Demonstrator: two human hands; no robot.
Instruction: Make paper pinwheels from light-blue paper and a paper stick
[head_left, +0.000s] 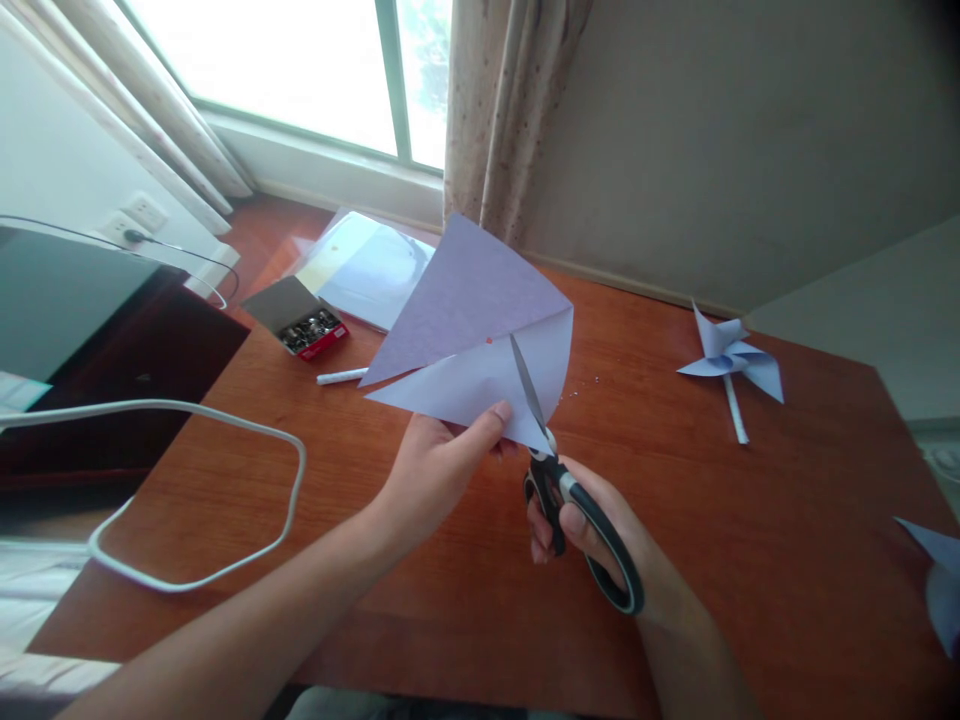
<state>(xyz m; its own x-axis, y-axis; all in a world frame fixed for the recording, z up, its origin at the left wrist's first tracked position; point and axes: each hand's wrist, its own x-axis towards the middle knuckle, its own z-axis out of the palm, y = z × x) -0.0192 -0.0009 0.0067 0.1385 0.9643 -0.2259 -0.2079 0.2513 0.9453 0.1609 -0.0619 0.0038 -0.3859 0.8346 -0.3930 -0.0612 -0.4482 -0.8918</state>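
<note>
Brown desk (750, 560) spread beneath everything. Lilac paper (465, 290) was held above desk, slit at left corner; left hand (450, 450) pinched its lower edge, fingers closed, thumb on top. Scissors (551, 470) were in right hand (611, 500), fingers wrapped round handles, one blade over paper's lower right corner. Pinwheel (720, 345) lay right; open box (324, 346) of metal bits, left; white stick (341, 377) near box; red dot (489, 341) on paper.

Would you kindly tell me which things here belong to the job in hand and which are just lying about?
In the job:
lilac paper, held by the left hand
scissors, held by the right hand

Apparently just lying about:
white cable
open box of small metal pieces
paper pinwheel and rolled stick, though both may be related
</note>
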